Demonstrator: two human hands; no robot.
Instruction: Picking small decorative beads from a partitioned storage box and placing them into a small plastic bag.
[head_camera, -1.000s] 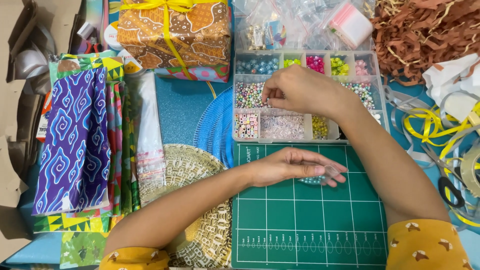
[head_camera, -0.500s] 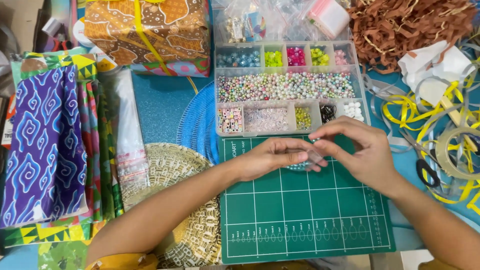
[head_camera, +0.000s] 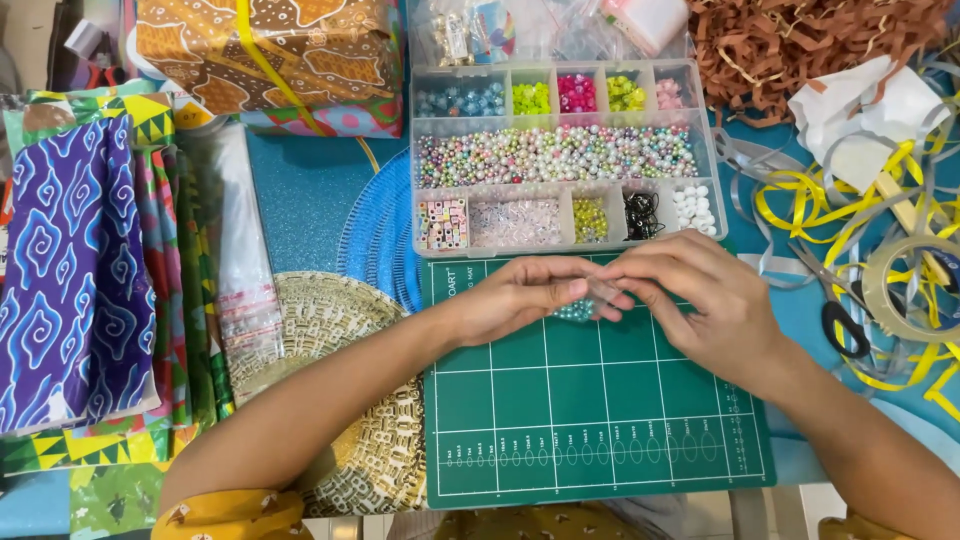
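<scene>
Left hand (head_camera: 525, 296) and right hand (head_camera: 690, 300) meet fingertip to fingertip over green mat (head_camera: 600, 420), both pinching short bead strand (head_camera: 577, 311); pinch steadies small work. Bead box (head_camera: 565, 160) just beyond mat, within reach.

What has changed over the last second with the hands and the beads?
The right hand left the bead box and came down to the green cutting mat, where its fingertips now meet the left hand over a short string of beads. The left hand stayed on the mat; the box kept its place on the table.
</scene>
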